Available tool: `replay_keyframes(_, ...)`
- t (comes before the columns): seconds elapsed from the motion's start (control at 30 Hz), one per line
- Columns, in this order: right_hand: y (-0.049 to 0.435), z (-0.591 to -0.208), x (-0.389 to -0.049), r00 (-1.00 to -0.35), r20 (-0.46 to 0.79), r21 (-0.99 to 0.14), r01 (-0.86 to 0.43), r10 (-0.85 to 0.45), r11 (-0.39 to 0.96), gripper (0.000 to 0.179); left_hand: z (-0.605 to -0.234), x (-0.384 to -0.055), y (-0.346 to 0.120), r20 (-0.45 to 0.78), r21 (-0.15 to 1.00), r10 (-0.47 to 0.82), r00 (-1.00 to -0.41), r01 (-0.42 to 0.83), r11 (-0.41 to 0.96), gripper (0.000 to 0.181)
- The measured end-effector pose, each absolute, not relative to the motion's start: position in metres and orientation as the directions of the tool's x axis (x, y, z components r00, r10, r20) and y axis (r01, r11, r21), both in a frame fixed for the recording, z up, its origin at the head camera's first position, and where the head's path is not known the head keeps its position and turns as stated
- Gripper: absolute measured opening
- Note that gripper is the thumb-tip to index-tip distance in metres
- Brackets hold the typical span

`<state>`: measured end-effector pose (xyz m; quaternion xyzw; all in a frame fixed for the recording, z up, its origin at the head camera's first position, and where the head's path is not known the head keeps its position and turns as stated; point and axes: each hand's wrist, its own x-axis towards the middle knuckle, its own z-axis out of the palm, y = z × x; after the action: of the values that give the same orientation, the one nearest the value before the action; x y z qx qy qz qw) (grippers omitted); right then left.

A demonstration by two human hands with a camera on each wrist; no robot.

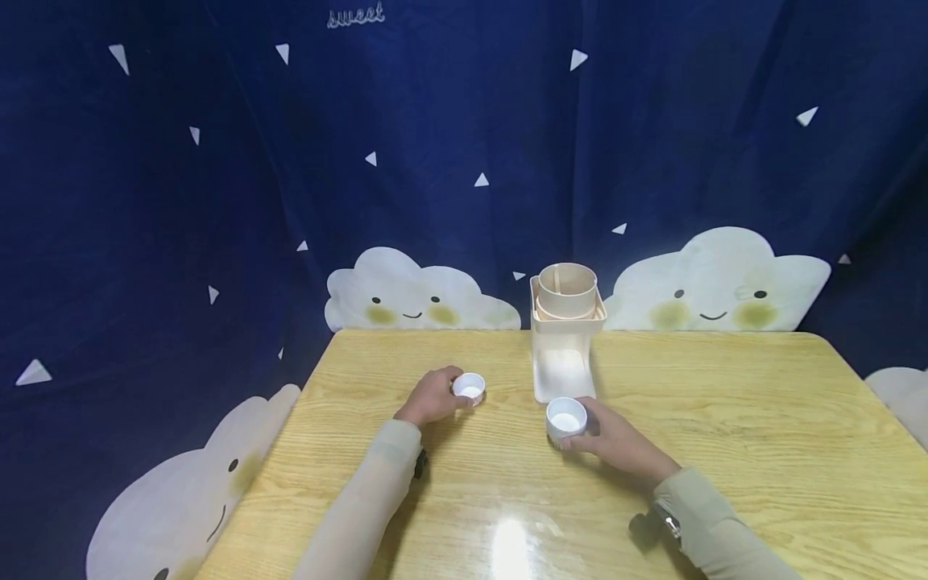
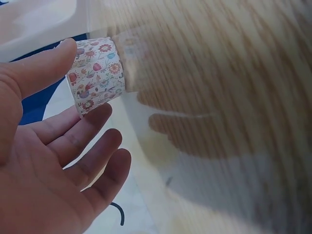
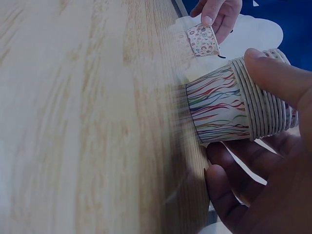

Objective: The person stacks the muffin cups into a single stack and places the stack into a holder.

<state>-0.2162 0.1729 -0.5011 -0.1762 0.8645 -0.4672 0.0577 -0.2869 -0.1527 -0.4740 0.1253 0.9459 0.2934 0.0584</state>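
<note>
My left hand [image 1: 433, 396] pinches a small paper cup [image 2: 99, 73] between thumb and fingers. Flowers are printed on its white wall, and its base is at the tabletop. In the head view this cup is left of the beige stand. Nearer the front, just before the stand, my right hand [image 1: 619, 441] grips a stack of paper cups [image 3: 224, 105], thumb on one side and fingers on the other. The outermost cup has wavy coloured stripes, and several rims show nested together. Seen from above, the stack's top cup [image 1: 565, 417] has a white inside. Both hands hold their cups upright.
A beige stand [image 1: 563, 370] with a round holder [image 1: 567, 294] on top stands at the back of the wooden table [image 1: 725, 419]. Behind the table hangs a dark blue curtain [image 1: 449, 97] with white triangles and smiling clouds.
</note>
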Motion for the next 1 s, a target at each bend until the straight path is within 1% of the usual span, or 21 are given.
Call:
replay_keyframes(0.23, 0.174, -0.498, -0.215, -0.921, 0.085, -0.823, -0.279, -0.379, 0.494, 0.062, -0.472, -0.285, -0.152, -0.002, 0.607, 0.248, -0.969, 0.196, 0.77, 0.051)
replay_keyframes(0.4, 0.174, -0.498, -0.216, -0.921, 0.088, -0.828, -0.28, -0.38, 0.486, 0.062, -0.472, -0.284, -0.15, 0.025, 0.617, 0.259, -0.966, 0.218, 0.756, 0.048)
replay_keyframes(0.57, 0.174, -0.499, -0.216, -0.927, 0.081, -0.813, -0.275, -0.367, 0.513, 0.063, -0.466, -0.281, -0.146, 0.048, 0.62, 0.27, -0.962, 0.24, 0.747, 0.052)
replay_keyframes(0.7, 0.173, -0.501, -0.216, -0.926, 0.076, -0.816, -0.271, -0.37, 0.511, 0.063, -0.46, -0.277, -0.139, 0.073, 0.617, 0.303, -0.95, 0.282, 0.735, 0.055)
replay_keyframes(0.8, 0.172, -0.501, -0.216, -0.927, 0.065, -0.821, -0.261, -0.37, 0.508, 0.064, -0.455, -0.273, -0.131, 0.095, 0.615, 0.333, -0.938, 0.318, 0.722, 0.053)
replay_keyframes(1.0, 0.172, -0.499, -0.215, -0.931, 0.069, -0.812, -0.262, -0.36, 0.521, 0.061, -0.434, -0.261, -0.111, 0.118, 0.602, 0.392, -0.912, 0.38, 0.703, 0.06)
